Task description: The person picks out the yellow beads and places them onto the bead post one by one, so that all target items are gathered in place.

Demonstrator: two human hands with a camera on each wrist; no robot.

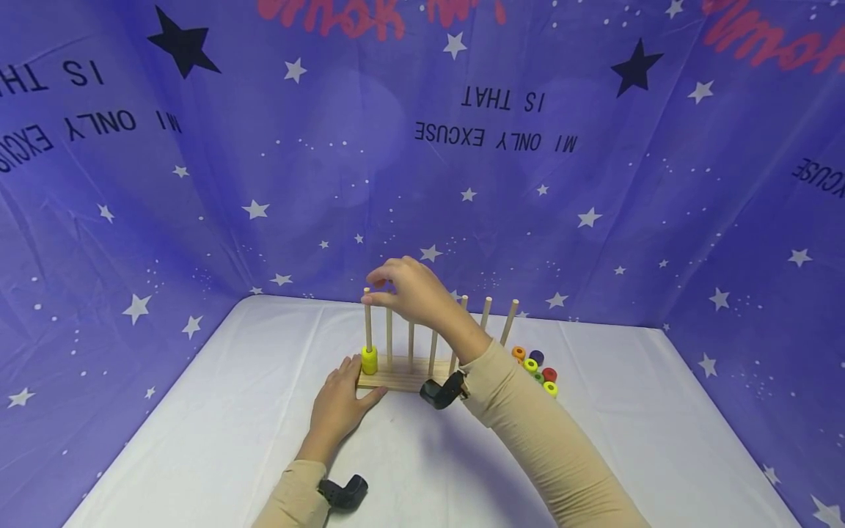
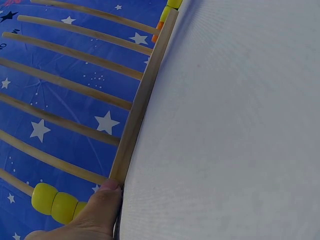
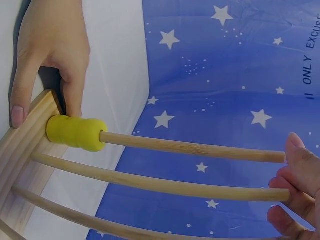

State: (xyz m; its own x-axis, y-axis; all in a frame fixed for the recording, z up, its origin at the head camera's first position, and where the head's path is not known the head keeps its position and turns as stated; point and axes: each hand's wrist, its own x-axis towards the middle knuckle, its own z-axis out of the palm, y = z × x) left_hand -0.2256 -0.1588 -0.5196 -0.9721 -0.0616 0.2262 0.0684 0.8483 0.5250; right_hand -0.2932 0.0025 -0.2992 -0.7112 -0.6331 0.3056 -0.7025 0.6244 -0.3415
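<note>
A wooden rack (image 1: 403, 379) with several upright pegs stands mid-table. Two yellow beads (image 1: 369, 359) sit stacked at the foot of its leftmost peg, and they also show in the wrist views as yellow beads (image 2: 55, 205) and yellow beads (image 3: 75, 132). My left hand (image 1: 350, 392) lies on the table and grips the rack's left end. Its thumb (image 3: 17, 107) is on the front edge of the base (image 3: 20, 142), with a finger behind. My right hand (image 1: 375, 290) hovers at the tip of the leftmost peg. Its fingers (image 3: 300, 160) are loosely curled and hold nothing.
Several loose beads (image 1: 536, 367), orange, dark blue, green, red and yellow, lie just right of the rack. A white tablecloth (image 1: 218, 425) covers the table. A blue star-printed backdrop (image 1: 198, 183) closes in the back and both sides.
</note>
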